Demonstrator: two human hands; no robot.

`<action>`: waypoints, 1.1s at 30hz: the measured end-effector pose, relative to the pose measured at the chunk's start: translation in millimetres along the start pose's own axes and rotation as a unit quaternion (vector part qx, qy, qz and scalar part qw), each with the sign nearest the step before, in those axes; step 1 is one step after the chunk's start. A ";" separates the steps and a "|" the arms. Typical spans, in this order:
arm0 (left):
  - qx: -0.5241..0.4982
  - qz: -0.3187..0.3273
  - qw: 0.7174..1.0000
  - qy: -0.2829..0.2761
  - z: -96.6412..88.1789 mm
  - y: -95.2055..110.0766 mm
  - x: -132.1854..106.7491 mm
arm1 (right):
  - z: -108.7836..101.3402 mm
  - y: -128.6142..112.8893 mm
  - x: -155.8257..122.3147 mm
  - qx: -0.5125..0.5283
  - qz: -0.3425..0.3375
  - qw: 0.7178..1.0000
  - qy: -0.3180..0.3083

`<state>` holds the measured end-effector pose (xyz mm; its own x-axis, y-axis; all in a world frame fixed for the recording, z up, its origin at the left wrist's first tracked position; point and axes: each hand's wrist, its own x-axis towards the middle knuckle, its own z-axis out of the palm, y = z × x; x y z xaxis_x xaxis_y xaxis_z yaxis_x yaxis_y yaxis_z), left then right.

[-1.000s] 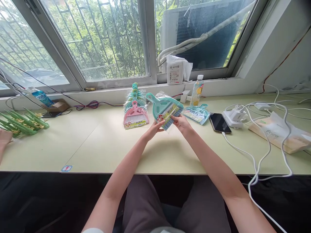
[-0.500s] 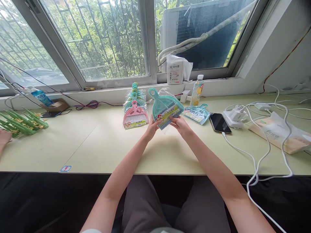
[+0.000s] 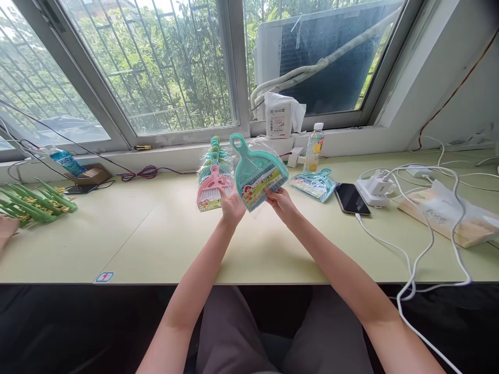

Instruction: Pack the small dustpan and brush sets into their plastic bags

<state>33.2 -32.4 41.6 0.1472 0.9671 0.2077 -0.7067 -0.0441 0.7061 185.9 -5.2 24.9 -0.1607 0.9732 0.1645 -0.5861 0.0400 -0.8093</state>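
Observation:
My right hand [image 3: 281, 205] grips the lower right edge of a teal dustpan-and-brush set [image 3: 259, 171] in a clear plastic wrapper. The set is tilted above the table, its ring handle pointing up and left. My left hand [image 3: 233, 206] is at the set's left side, with fingers apart in front of the nearest pink dustpan set [image 3: 213, 191]. Whether those fingers touch the pink set I cannot tell. Behind it, a row of more wrapped sets [image 3: 215, 148] runs back toward the window. Another teal wrapped set [image 3: 314, 184] lies flat to the right.
To the right are a drink bottle [image 3: 314, 148], a phone [image 3: 352, 199], a power strip [image 3: 376, 188] with white cables and a tissue pack [image 3: 448, 213]. Green plant-like pieces [image 3: 37, 202] lie at far left beside another person's hand [image 3: 7, 228]. A tissue box [image 3: 279, 120] stands on the sill.
My left hand has come off the teal set and moved left, in front of the pink one. The teal set has shifted slightly left in my right hand.

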 end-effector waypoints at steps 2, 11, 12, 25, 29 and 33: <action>-0.006 -0.018 1.000 0.001 -3.4 1.0 2.1 | 0.7 2.6 -0.5 -0.006 0.011 1.000 0.000; 0.036 -0.150 0.987 -0.034 -4.5 -16.7 3.9 | 1.1 2.7 -1.5 -0.001 -0.004 1.000 0.016; 0.039 -0.139 0.989 -0.031 -3.3 -17.7 4.3 | 0.3 2.1 -0.8 -0.003 -0.004 1.000 0.015; 0.205 0.060 0.977 0.007 -0.6 -26.8 5.2 | -13.4 15.8 8.9 0.022 -0.016 0.993 0.117; 0.253 0.040 0.966 0.025 -6.4 -30.8 7.9 | -17.7 14.2 11.8 0.011 -0.015 0.993 0.116; 0.271 0.015 0.962 0.036 -5.3 -24.2 6.8 | -19.3 14.1 14.1 -0.007 -0.009 0.995 0.097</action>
